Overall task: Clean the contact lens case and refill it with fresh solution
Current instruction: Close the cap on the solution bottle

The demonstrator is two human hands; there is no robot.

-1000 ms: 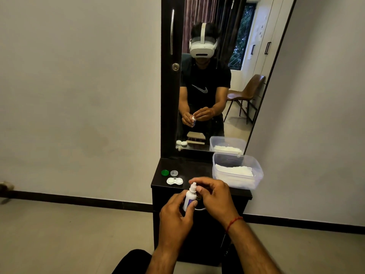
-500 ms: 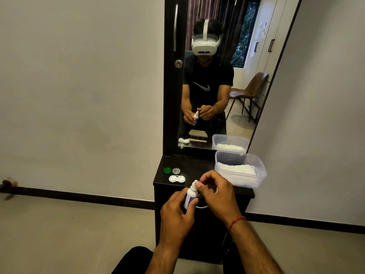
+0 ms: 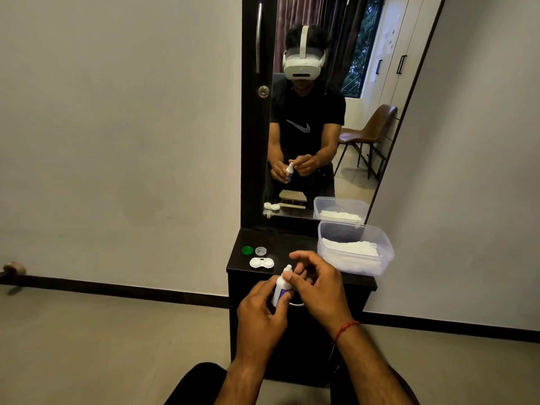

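A: Pulled right hand (image 3: pixel 318 285) off the tip of the solution bottle (image 3: pixel 280 289) since half a second ago. Loosely curled just beside it now.
B: Holding a cap?
A: Can't tell, palm side hidden. Left hand (image 3: pixel 260 311) wrapped round the bottle, upright, near the front edge of the cabinet top (image 3: pixel 292 241).
B: Lens case (image 3: pixel 261 263)?
A: Open, lying on the cabinet top's left side. Green cap (image 3: pixel 247 250) and clear cap (image 3: pixel 260 251) just behind it.
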